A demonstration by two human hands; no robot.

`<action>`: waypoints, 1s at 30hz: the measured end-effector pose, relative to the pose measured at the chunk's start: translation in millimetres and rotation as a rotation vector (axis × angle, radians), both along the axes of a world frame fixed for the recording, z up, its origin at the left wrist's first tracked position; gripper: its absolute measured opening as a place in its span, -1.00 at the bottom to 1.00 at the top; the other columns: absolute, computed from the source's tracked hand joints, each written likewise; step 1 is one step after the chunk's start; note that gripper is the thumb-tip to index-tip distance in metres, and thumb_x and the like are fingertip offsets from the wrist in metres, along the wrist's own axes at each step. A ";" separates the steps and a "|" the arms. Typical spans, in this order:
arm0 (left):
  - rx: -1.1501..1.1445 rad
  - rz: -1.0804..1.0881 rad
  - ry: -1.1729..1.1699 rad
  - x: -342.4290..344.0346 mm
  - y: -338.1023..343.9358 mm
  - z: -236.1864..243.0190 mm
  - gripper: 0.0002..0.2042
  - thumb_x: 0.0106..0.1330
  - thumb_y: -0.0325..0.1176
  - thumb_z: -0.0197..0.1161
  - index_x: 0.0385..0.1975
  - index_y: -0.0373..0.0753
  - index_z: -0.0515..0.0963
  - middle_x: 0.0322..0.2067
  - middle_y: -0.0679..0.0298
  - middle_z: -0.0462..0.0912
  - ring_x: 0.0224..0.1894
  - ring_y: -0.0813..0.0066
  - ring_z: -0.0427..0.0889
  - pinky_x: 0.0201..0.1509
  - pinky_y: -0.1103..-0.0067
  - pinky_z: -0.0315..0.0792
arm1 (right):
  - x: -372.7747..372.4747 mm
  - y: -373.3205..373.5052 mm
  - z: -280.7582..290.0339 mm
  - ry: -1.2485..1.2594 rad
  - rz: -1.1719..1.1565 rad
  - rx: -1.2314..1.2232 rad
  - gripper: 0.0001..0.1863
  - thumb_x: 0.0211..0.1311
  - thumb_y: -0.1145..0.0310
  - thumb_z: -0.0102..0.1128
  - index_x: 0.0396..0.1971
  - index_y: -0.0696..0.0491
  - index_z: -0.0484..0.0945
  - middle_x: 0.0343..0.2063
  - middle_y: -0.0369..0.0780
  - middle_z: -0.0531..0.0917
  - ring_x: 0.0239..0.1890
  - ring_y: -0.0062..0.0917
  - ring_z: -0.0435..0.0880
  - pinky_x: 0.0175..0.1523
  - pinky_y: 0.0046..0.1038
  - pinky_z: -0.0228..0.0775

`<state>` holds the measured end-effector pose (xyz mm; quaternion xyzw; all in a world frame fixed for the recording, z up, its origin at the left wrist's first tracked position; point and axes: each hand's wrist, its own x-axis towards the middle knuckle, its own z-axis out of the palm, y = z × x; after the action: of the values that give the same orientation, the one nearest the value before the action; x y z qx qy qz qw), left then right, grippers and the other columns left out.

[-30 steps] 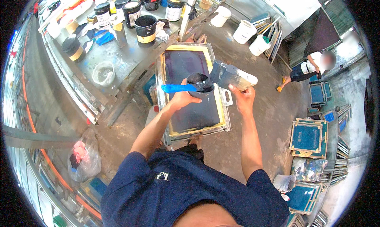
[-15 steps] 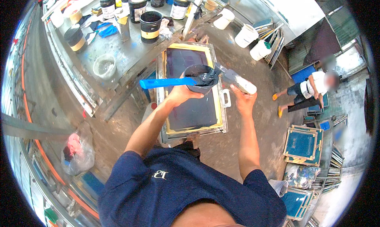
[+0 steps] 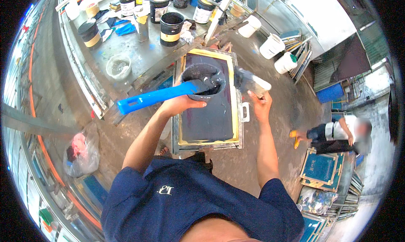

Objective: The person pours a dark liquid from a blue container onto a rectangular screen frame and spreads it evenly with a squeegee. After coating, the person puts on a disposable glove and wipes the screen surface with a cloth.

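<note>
My left hand (image 3: 180, 105) is closed around a black tub (image 3: 195, 69), tilted so that dark ink shows inside. A spatula with a long blue handle (image 3: 156, 97) rests in the tub, its handle sticking out to the left over my wrist. To the right of the tub, my right hand (image 3: 262, 107) grips what looks like a squeegee (image 3: 252, 82), pale at one end and black with ink at the other; motion blurs it. Below both hands lies a screen-printing frame (image 3: 209, 123) with dark mesh and yellow tape along its edges. A white handle (image 3: 245, 112) sits on its right side.
A workbench (image 3: 156, 58) at the far left carries several ink tubs (image 3: 171, 28), rags and a clear bowl (image 3: 118, 67). White buckets (image 3: 272, 46) stand on the floor at the far right. Stacked screens (image 3: 319, 168) and another person (image 3: 337, 132) are at the right.
The tub has tipped further and the spatula's blue handle has swung down to the left. The squeegee has moved apart from the tub's rim. The other person appears lower in the view.
</note>
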<state>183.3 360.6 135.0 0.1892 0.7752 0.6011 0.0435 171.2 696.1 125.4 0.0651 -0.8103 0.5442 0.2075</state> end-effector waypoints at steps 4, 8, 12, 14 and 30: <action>0.109 0.015 -0.109 -1.5 9.8 -34.3 -0.30 -0.19 -0.28 0.65 0.05 -0.26 0.53 0.09 0.16 0.56 0.16 0.26 0.47 0.31 0.38 0.29 | -13.4 -17.2 -18.2 -0.038 0.017 -0.537 -0.54 0.05 0.55 0.45 -0.02 0.15 0.51 -0.11 -0.24 0.64 -0.09 -0.54 0.60 0.06 -0.46 0.42; 0.214 0.075 -0.170 -2.8 26.2 -39.2 -0.28 -0.22 -0.39 0.65 0.06 -0.31 0.49 0.02 0.18 0.60 0.08 0.34 0.52 0.24 0.43 0.36 | -16.6 -35.5 -10.8 0.059 0.092 -0.695 -0.50 0.03 0.63 0.42 0.01 0.14 0.47 -0.06 -0.21 0.61 -0.08 -0.51 0.59 0.09 -0.41 0.45; 0.101 0.182 -0.090 -10.1 40.8 -42.7 -0.27 -0.24 -0.44 0.64 0.06 -0.31 0.48 0.00 0.19 0.61 0.05 0.36 0.53 0.23 0.45 0.37 | -18.5 -36.2 -6.5 0.091 0.160 -0.520 -0.50 0.04 0.62 0.41 0.02 0.13 0.47 -0.06 -0.18 0.63 -0.04 -0.49 0.61 0.11 -0.39 0.47; 0.242 0.200 -0.074 -8.6 53.1 -26.3 -0.25 -0.25 -0.44 0.65 0.07 -0.31 0.48 0.00 0.20 0.60 0.06 0.37 0.52 0.24 0.46 0.36 | -22.0 -27.2 -6.7 0.045 0.149 -0.407 -0.53 0.04 0.62 0.41 -0.01 0.13 0.49 -0.08 -0.14 0.64 -0.03 -0.45 0.62 0.11 -0.38 0.47; -0.055 0.428 -0.325 38.1 87.4 -31.5 -0.37 -0.09 -0.25 0.61 0.04 -0.27 0.54 -0.01 0.16 0.64 0.05 0.32 0.59 0.18 0.42 0.44 | -148.7 46.9 -82.7 0.111 0.594 0.336 -0.69 -0.03 0.52 0.38 -0.21 -0.01 0.67 -0.23 -0.24 0.74 -0.14 -0.33 0.71 -0.02 -0.37 0.50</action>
<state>221.4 448.1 103.5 -0.0793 0.7965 0.5977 0.0447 22.5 743.1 42.6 0.3608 -0.8218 0.4354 0.0701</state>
